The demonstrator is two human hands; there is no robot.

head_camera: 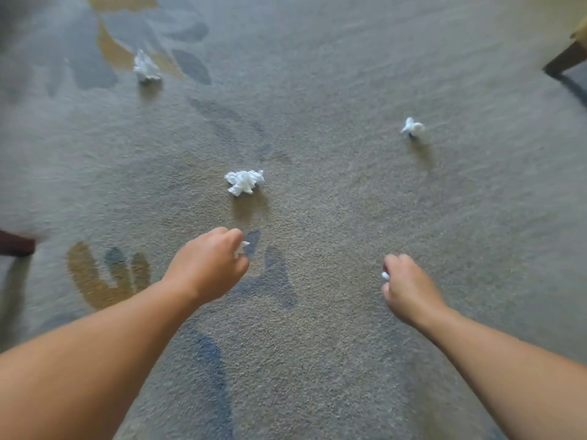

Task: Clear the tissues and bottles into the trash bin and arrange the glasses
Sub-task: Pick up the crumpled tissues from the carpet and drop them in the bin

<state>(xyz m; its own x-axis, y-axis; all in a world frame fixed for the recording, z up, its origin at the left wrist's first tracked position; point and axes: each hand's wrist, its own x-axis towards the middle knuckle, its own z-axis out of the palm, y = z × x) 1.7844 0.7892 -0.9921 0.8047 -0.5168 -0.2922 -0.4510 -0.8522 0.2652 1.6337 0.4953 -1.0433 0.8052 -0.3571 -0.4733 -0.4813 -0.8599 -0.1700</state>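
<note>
Three tissues lie on the carpet (317, 312): centre tissue (244, 182), far-left tissue (146, 67), right tissue (412, 126). My left hand (206, 262) grips a wad (241, 248), right hand (409, 287) a second wad (385, 275). Bin, bottles, glasses not in view.

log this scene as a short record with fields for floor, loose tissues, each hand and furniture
floor: patterned carpet
loose tissues: three crumpled, apart: far-left tissue, middle tissue, right tissue
left hand: holds a white scrap, on the near side of the middle tissue, not touching it
right hand: curled round a small white bit
furniture: dark wooden leg top right; dark leg end at left edge
bin, bottles, glasses: not in view
</note>
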